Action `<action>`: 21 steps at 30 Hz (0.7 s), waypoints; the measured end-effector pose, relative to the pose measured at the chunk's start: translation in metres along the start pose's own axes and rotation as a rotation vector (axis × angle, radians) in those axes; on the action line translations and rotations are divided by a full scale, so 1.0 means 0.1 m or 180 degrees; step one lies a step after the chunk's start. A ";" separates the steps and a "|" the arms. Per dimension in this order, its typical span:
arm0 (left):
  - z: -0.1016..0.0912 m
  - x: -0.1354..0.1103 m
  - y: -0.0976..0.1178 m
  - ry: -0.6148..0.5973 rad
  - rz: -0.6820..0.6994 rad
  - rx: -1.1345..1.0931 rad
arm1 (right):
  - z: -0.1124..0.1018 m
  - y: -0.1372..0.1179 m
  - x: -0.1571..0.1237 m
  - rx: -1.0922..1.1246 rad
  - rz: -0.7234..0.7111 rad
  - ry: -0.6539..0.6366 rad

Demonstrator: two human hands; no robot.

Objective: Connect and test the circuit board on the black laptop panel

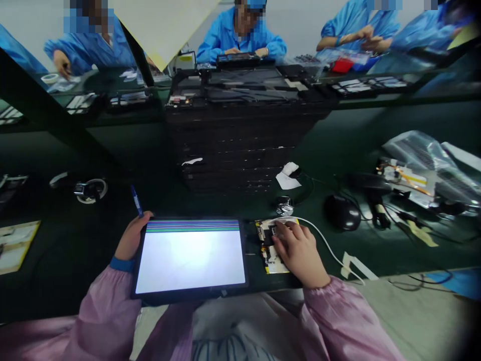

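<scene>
A tablet (190,258) lies flat on the dark green bench in front of me, its screen lit white with coloured stripes along the top edge. My left hand (132,236) rests against the tablet's far left corner, fingers curled round a blue pen (136,200) that sticks up. My right hand (299,249) lies palm down on a small yellow-and-black circuit board (267,248) just right of the tablet, fingers pressing on it. A white cable (330,248) runs from that board to the right.
A tall stack of black trays (240,145) stands behind the tablet. A black mouse (341,212), cables and a plastic bag of parts (424,160) lie to the right. A tape roll (90,190) sits to the left. Several people in blue coats work across the bench.
</scene>
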State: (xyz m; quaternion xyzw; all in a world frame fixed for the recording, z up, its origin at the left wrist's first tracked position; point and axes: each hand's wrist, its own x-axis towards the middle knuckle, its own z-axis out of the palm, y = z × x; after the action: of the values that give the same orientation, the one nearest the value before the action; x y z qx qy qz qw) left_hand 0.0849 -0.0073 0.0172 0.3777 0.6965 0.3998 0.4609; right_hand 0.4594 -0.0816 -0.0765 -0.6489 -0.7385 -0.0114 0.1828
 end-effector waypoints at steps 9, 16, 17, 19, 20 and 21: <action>-0.02 0.02 -0.07 -0.0174 -0.0079 -0.0414 | -0.01 0.00 0.02 -0.0229 -0.0071 -0.0054; 0.00 0.02 -0.06 -0.0275 -0.0470 -0.1211 | 0.01 0.01 0.02 -0.0128 -0.0133 0.0116; 0.00 0.01 -0.05 -0.0234 -0.0498 -0.1239 | 0.01 0.02 0.01 -0.0104 -0.0112 0.0112; 0.01 0.00 -0.04 -0.0152 -0.0540 -0.1227 | 0.01 0.03 0.01 -0.0049 -0.0060 0.0074; 0.01 -0.01 -0.04 -0.0124 -0.0545 -0.1214 | 0.01 0.03 0.01 -0.0020 -0.0033 0.0052; 0.01 -0.01 -0.04 -0.0116 -0.0545 -0.1207 | 0.01 0.04 0.01 0.0007 -0.0008 0.0035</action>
State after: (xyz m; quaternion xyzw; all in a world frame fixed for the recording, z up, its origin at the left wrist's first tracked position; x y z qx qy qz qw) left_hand 0.0854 -0.0097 0.0140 0.2308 0.6298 0.4763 0.5685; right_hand 0.4624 -0.0794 -0.0782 -0.6477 -0.7383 -0.0144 0.1875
